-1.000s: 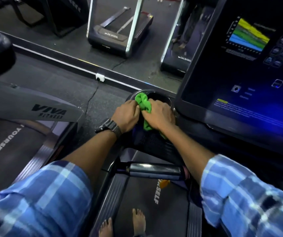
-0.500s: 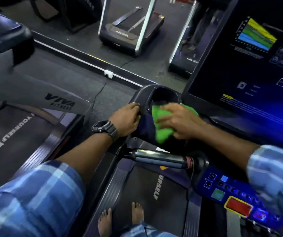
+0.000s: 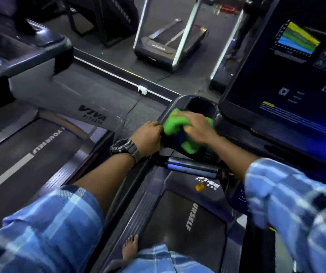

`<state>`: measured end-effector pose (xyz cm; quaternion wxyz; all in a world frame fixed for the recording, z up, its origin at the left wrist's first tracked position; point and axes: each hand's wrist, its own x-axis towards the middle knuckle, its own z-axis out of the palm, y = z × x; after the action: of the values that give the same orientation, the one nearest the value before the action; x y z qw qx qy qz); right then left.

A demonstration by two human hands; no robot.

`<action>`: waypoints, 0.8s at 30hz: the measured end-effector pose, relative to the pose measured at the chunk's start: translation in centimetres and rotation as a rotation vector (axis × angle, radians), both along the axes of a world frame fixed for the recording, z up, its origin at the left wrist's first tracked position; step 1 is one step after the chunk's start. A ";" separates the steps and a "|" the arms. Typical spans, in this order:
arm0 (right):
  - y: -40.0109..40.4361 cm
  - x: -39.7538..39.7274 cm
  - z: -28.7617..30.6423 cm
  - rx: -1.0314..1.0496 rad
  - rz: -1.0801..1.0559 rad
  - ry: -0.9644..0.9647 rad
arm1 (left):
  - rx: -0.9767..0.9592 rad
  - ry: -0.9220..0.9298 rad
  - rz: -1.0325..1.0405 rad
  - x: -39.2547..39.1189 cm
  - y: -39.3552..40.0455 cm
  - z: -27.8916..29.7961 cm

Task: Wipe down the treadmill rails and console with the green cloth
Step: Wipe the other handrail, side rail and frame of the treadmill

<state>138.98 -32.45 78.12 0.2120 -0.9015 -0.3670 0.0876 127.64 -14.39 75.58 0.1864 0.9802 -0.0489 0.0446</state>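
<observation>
The green cloth (image 3: 175, 126) is bunched on the dark console tray, just below the round cup holder (image 3: 198, 104). My right hand (image 3: 196, 126) presses flat on top of the cloth and is blurred with motion. My left hand (image 3: 148, 137), with a dark wristwatch, grips the left edge of the tray beside the cloth. The console screen (image 3: 296, 75) glows blue at the upper right. A chrome handlebar grip (image 3: 192, 167) runs across below both hands.
A neighbouring grey treadmill (image 3: 63, 99) marked VIVA FITNESS stands to the left, its belt below it. More treadmills (image 3: 164, 50) stand on the floor beyond. My bare foot (image 3: 130, 248) rests on the belt (image 3: 187, 223) underneath.
My right hand has slid the green cloth back to the left, across the tray beneath the cup holder. My left hand has kept its hold on the tray edge.
</observation>
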 end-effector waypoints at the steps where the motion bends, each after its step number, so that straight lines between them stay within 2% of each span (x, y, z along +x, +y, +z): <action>1: 2.7 -1.0 0.1 0.133 -0.135 0.163 | -0.017 0.003 0.025 -1.0 0.1 0.3; 2: 5.1 -1.9 -0.2 0.166 -0.172 0.246 | -0.016 -0.032 0.050 -2.0 0.2 0.5; 3: 6.9 -3.0 -0.4 0.107 -0.108 0.248 | -0.022 -0.049 0.077 -3.1 0.3 0.5; 6: 6.9 -5.6 -1.9 -0.063 0.298 0.086 | 0.011 -0.109 0.105 -6.7 -0.1 0.9; 9: 3.4 -4.1 -1.9 -0.046 0.480 0.074 | 0.153 -0.134 0.100 -10.4 -1.9 1.5; 10: 2.7 -2.9 -2.3 -0.039 0.502 0.038 | 0.197 -0.117 0.130 -11.5 -2.4 1.3; 12: 3.2 -0.9 -1.8 -0.072 0.411 -0.023 | 0.212 -0.072 0.251 -13.3 -3.2 0.8; 15: 7.0 -3.4 -0.8 -0.229 0.308 -0.174 | 0.163 0.007 0.441 -15.5 -4.0 0.1; 17: 8.5 -7.6 -1.2 -0.282 0.412 -0.259 | 0.189 0.015 0.503 -16.6 -4.3 -0.2; 19: 7.1 -10.7 -2.3 -0.206 0.580 -0.261 | 0.219 0.013 0.549 -17.6 -4.2 -0.4; 22: 3.6 -9.4 -2.7 -0.129 0.762 -0.125 | 0.250 -0.002 0.525 -18.8 -3.5 -0.7; 24: 3.9 -7.5 -2.0 -0.134 0.718 -0.112 | 0.223 -0.035 0.495 -19.3 -3.3 -1.0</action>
<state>131.50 -28.51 76.08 0.0880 -0.7307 -0.6642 0.1309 108.33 -17.73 74.60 0.0596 0.9759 0.1845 0.1001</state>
